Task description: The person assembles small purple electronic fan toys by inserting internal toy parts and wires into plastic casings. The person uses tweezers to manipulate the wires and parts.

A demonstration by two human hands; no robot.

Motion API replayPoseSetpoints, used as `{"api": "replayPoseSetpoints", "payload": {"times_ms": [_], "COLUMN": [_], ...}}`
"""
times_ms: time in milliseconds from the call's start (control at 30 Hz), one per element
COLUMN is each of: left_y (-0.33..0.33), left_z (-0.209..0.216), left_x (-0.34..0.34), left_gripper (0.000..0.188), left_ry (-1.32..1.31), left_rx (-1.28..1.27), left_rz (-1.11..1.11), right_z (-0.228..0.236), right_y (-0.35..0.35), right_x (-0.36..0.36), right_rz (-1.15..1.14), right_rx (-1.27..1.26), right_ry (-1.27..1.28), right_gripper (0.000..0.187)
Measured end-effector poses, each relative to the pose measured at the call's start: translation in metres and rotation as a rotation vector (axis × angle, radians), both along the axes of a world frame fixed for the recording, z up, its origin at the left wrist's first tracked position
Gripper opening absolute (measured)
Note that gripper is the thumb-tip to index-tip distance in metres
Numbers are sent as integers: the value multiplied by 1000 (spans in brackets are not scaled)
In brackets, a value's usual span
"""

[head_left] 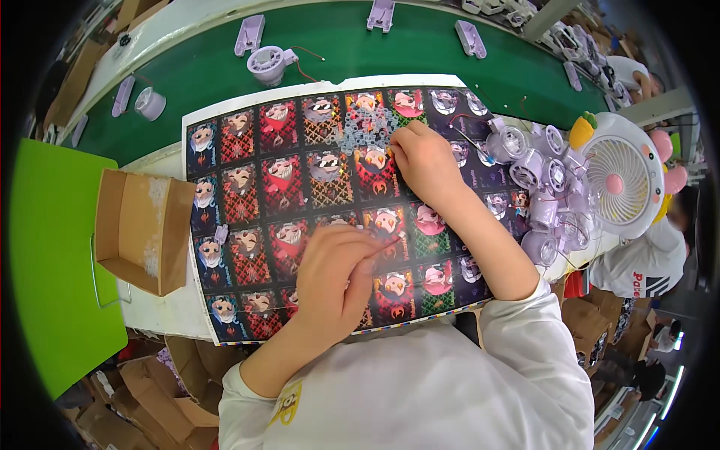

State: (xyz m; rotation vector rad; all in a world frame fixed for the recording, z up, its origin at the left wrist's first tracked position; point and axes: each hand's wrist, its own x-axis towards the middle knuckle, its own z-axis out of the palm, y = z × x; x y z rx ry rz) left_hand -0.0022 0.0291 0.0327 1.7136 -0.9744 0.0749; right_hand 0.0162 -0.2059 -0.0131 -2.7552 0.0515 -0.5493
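Observation:
My left hand (pixel 335 271) is over the middle of a printed sheet (pixel 251 174) covered in cartoon character cards. Its thumb and fingers are pressed together, and a thin red wire (pixel 390 244) with a small pale tip sticks out from them. Farther up, my right hand (pixel 427 161) has its fingers bent and closed at the right edge of a pile of small clear plastic pieces (pixel 365 129). Whatever those fingertips pinch is hidden. A small pale lilac part (pixel 221 234) lies near the sheet's left side.
Several lilac fan units (pixel 541 169) with wires crowd the right, beside a white desk fan (pixel 616 176). An open cardboard box (pixel 142 231) stands left, near a bright green board (pixel 60 262). Behind the sheet, a green conveyor belt (pixel 337 49) carries lilac housings (pixel 250 35).

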Motion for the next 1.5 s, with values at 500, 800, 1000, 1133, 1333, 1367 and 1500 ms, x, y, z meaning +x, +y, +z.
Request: {"api": "replayPoseSetpoints", "payload": {"times_ms": [500, 800, 1000, 1133, 1333, 1367, 1500], "left_y": [-24, -29, -33, -31, -30, -31, -34], "left_z": [13, 9, -7, -14, -10, -10, -8], "left_x": [0, -4, -11, -4, -4, -2, 6], "left_gripper": [18, 21, 29, 29, 30, 29, 29], "left_ry": [249, -47, -518, -506, -459, -479, -521], "left_rx": [-167, -56, -44, -43, -71, -85, -123], "left_rz": [-151, 27, 127, 156, 122, 111, 70], "right_z": [98, 115, 110, 100, 97, 95, 92], "right_y": [40, 48, 49, 49, 48, 47, 48], "right_x": [-81, -91, -88, -86, -91, -91, -94], "right_rz": [401, 321, 282, 277, 173, 172, 194], "right_rx": [746, 387, 504, 552, 1035, 1034, 1190], "right_ry": [-232, -82, 84, 4, 157, 156, 113], "right_gripper": [34, 42, 38, 39, 43, 43, 42]}}
